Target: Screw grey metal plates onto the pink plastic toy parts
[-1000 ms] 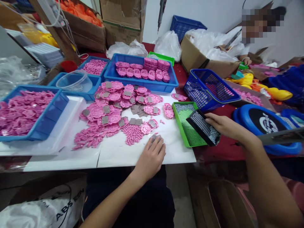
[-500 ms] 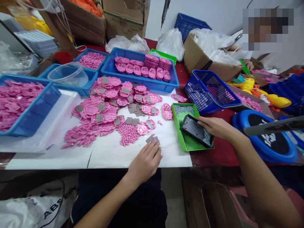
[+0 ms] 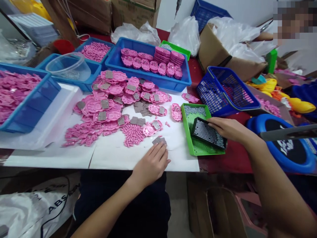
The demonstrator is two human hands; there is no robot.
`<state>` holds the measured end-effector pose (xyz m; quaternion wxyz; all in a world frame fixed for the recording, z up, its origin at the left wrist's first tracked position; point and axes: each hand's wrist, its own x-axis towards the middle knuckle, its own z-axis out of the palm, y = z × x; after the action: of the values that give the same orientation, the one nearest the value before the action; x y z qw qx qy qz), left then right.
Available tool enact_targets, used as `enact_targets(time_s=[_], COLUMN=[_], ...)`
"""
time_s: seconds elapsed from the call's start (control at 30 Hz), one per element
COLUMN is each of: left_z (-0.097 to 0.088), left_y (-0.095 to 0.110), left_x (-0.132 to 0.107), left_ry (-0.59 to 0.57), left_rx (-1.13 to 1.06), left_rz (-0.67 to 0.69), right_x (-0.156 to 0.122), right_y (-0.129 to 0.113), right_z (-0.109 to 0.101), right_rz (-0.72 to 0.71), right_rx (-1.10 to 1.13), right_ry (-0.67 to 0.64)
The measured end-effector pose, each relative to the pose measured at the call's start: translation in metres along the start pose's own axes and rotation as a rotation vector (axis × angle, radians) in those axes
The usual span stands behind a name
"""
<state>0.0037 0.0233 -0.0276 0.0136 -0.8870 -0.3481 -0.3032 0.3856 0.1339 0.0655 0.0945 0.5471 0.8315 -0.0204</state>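
Note:
My right hand (image 3: 229, 129) grips a black perforated tray (image 3: 207, 133) covered with small metal bits, holding it low over a green tray (image 3: 195, 150) that also holds metal bits. My left hand (image 3: 151, 163) lies flat on the white sheet (image 3: 116, 155), fingers stretched out, fingertips on a few grey metal plates (image 3: 159, 140). Just beyond lies a spread of pink plastic parts (image 3: 116, 99), many with grey plates on them, and a heap of small pink pieces (image 3: 132, 134).
Blue bins of pink parts stand at the left (image 3: 22, 102) and at the back (image 3: 148, 66). A clear bowl (image 3: 68, 66) sits in another blue bin. A blue basket (image 3: 226, 91) lies right of the green tray. Another person sits at the far right.
My right hand has lowered the black tray from a tilted hold down onto the green tray. My left hand has stayed on the grey plates.

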Motion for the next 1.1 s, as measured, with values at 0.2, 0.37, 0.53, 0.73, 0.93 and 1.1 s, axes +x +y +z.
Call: enact_targets(time_s=[0.2,0.37,0.53,0.73,0.93,1.1], left_z=[0.001,0.002,0.004,0.003,0.004,0.006], left_y=[0.0,-0.001,-0.001,0.0,-0.001,-0.002], left_x=[0.001,-0.001,-0.002,-0.001,-0.001,-0.001], left_ry=[-0.035,-0.029,-0.03,-0.017,-0.013,0.028], left_rx=[0.0,0.008,-0.025,0.013,0.013,0.015], left_rz=[0.009,0.029,0.01,0.028,0.047,0.062], right_x=[0.0,-0.001,-0.001,0.001,0.003,0.003], right_y=[-0.012,-0.022,-0.024,-0.028,-0.039,-0.043], right_z=[-0.008,-0.014,-0.015,-0.017,-0.021,-0.015], right_rz=[-0.049,-0.089,-0.134,-0.177,-0.198,-0.211], right_rx=[-0.029,-0.06,-0.063,-0.056,-0.088,-0.082], right_ry=[-0.023,-0.032,-0.009,-0.002,-0.057,-0.076])
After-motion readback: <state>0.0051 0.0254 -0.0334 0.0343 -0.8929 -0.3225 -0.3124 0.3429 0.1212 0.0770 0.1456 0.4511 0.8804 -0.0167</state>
